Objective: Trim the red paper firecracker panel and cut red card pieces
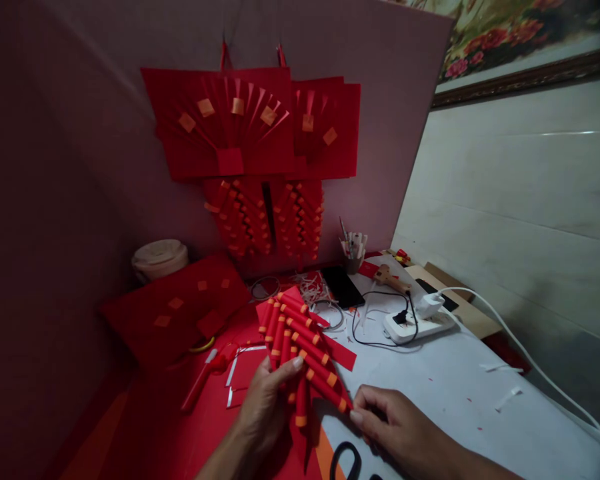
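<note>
My left hand is closed around a paper firecracker string, thumb on top. It is made of red paper rolls with orange bands, splayed in two slanting rows on red paper. At its lower right end my right hand is closed in a pinch, thumb and forefinger at a red tip beside the last roll. The fingers partly hide that tip. Below, between the hands, lie the black handles of scissors and an orange paper strip.
Red fan decorations and finished firecracker strings hang behind. A white power strip with cables, a black phone, a glue gun and a pen cup stand or lie at the back right. Red paper covers the left.
</note>
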Available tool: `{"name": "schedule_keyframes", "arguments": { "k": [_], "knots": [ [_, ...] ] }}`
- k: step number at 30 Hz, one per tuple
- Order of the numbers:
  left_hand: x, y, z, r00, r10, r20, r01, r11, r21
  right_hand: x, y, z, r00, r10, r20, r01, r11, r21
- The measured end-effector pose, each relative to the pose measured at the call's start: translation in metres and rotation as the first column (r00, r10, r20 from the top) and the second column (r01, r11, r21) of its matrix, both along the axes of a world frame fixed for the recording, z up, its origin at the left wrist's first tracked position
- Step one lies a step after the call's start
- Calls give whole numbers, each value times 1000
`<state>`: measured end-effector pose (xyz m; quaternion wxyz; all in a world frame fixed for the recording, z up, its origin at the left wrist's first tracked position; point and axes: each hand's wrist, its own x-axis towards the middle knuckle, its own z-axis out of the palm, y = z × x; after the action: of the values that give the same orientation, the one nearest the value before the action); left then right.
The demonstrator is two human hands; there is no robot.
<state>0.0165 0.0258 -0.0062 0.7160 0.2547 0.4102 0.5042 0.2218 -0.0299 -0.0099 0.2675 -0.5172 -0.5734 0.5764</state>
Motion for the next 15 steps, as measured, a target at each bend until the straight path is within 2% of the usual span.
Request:
{"name": "schedule_keyframes", "arguments": {
  "k": [4,9,15],
  "knots": [
    [0,-2,-2,999,-8,32,7,1000,24,-1,-1,-3,995,53,85,-57,997,44],
    [0,-4,-2,997,-11,70,8,999,37,1,0,-16,969,113,218,-144,981,132],
    [0,-4,-5,996,-33,85,30,999,41,3,1,-20,946,164,279,-193,978,79]
  ]
}}
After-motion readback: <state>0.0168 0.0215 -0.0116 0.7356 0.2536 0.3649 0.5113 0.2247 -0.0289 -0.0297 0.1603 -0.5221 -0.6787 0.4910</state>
